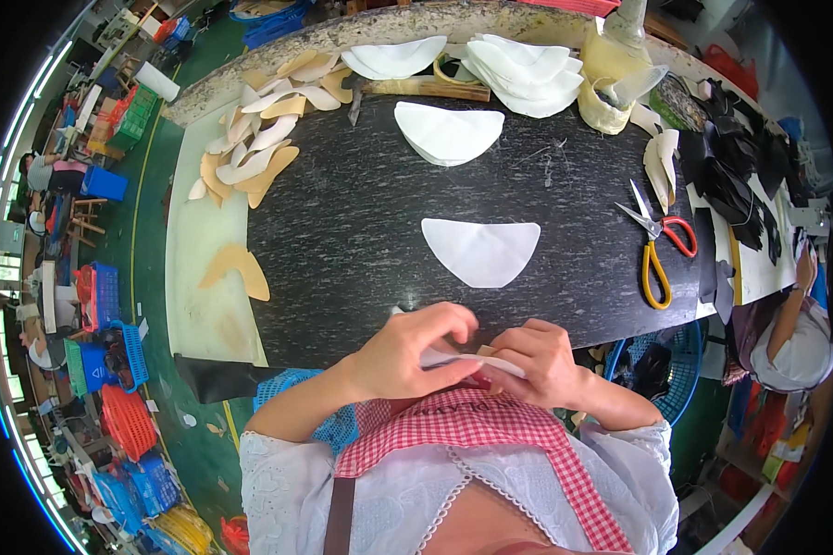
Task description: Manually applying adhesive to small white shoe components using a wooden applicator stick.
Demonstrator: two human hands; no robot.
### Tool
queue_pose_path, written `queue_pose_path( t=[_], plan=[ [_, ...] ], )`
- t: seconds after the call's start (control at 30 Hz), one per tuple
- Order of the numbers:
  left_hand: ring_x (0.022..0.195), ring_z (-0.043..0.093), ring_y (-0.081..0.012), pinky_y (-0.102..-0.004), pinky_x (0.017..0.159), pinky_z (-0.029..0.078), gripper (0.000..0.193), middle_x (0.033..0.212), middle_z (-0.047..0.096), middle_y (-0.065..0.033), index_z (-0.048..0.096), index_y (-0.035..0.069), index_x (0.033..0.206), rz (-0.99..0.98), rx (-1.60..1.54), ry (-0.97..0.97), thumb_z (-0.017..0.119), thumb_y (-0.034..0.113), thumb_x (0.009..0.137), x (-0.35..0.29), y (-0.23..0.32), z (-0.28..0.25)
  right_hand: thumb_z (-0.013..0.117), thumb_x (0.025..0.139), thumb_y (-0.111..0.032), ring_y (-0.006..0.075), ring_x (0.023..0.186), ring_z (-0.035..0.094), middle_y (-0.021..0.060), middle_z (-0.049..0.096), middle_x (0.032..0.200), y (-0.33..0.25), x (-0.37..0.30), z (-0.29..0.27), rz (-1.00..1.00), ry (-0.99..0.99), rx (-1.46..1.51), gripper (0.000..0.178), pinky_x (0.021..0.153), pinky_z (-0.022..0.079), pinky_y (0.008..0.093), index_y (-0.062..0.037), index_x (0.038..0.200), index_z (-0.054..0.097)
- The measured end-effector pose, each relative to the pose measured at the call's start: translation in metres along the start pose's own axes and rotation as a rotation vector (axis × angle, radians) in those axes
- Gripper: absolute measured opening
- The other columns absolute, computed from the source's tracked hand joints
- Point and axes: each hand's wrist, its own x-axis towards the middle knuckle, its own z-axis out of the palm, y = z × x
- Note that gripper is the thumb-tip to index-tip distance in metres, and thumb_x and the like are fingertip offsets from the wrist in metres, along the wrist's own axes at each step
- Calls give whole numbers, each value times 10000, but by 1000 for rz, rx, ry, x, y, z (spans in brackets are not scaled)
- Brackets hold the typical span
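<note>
Close to my body at the near table edge, my left hand [407, 356] and my right hand [539, 363] hold a curved white piece [503, 366] between them. A bit of tan shows by the right fingers. Both hands are closed on the piece, thumbs toward me; much of it is hidden by the fingers. Just beyond them a single white half-round sheet [481, 253] lies flat on the black tabletop [342, 203]. Farther away lies a small stack of similar white sheets [449, 134].
Scissors [655, 236] with red and yellow handles lie open at right. Curved tan and white pieces [259, 139] are heaped far left. White stacks [528, 74], a wooden-handled hammer [426, 88] and a yellowish container [606, 109] stand along the back. Another person [796, 333] works at right.
</note>
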Motion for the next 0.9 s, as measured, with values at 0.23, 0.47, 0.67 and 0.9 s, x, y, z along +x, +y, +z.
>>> queue_pose_path(
  t=[0.23, 0.47, 0.67, 0.9],
  plan=[
    [739, 589, -101, -253, 623, 450, 249, 855, 630, -19, 637, 51, 939, -118, 256, 6, 754, 162, 749, 28, 0, -25, 660, 834, -112, 248, 516, 561, 96, 556, 653, 28, 1, -30, 387, 131, 143, 109, 479, 423, 355, -7, 859, 674],
    [917, 589, -109, -261, 737, 474, 207, 924, 617, 1, 624, 50, 933, 63, 322, 9, 736, 66, 759, 62, -14, -37, 681, 818, -144, 239, 521, 562, 73, 571, 641, 66, 20, -45, 322, 120, -26, 112, 485, 433, 356, -33, 809, 694],
    [892, 597, -125, -280, 743, 485, 175, 968, 602, 5, 608, 55, 919, -394, -137, 18, 709, 36, 778, 71, -18, -32, 693, 781, -113, 248, 636, 590, 89, 578, 711, 89, 32, -49, 218, 22, -146, 130, 533, 464, 369, 3, 728, 669],
    [848, 609, -121, -250, 659, 512, 192, 945, 580, -25, 609, 49, 940, -103, 334, 37, 682, -2, 770, 81, -35, -30, 692, 786, -123, 242, 640, 581, 77, 557, 717, 100, 33, -42, 204, -23, -189, 213, 547, 471, 362, 1, 639, 601]
  ],
)
